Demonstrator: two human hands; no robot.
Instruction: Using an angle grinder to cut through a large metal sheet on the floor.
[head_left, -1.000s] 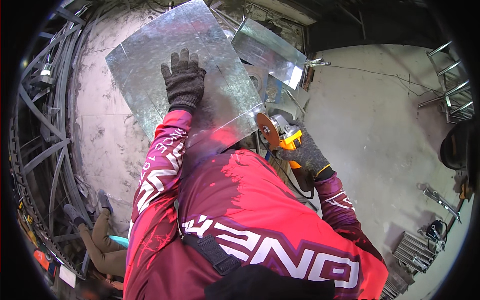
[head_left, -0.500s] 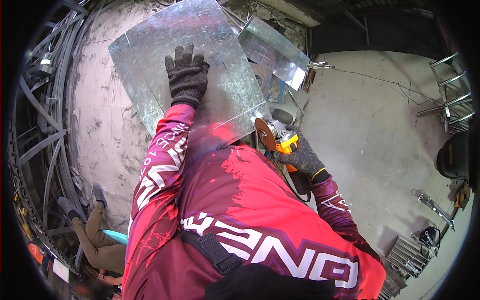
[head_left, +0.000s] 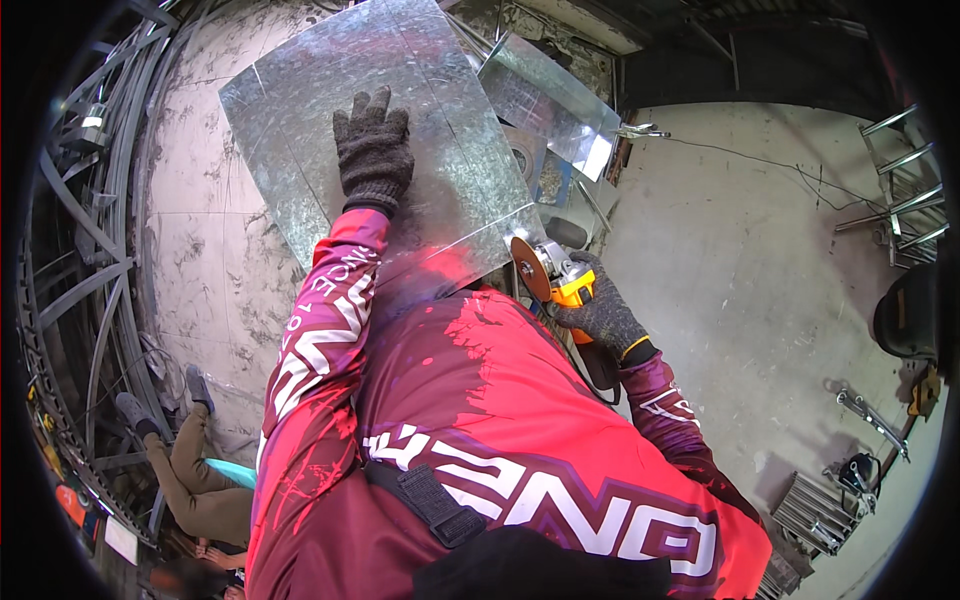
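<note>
A large shiny sheet of metal (head_left: 290,120) lies in front of me, with thin straight lines across it. My left hand (head_left: 372,150), in a dark grey knit glove, rests flat on the sheet with its fingers stretched out. In a matching glove, my right hand (head_left: 612,312) grips a yellow and black angle grinder (head_left: 574,288). The grinder's reddish-brown disc (head_left: 531,268) stands beside the sheet's near right corner, close to a pale line that runs to that edge. Whether the disc touches the metal I cannot tell.
Behind the sheet sits a smaller bent metal piece (head_left: 550,100), with clamp-like pliers (head_left: 642,131) near its right corner. Long metal strips (head_left: 110,210) line the left side. A person's legs (head_left: 190,470) show at lower left. Metal bars (head_left: 812,512) and wrenches (head_left: 872,420) lie at right.
The sheet has shifted very slightly to the right. My left hand's fingers have drawn a little closer together; the right hand and grinder are almost still.
</note>
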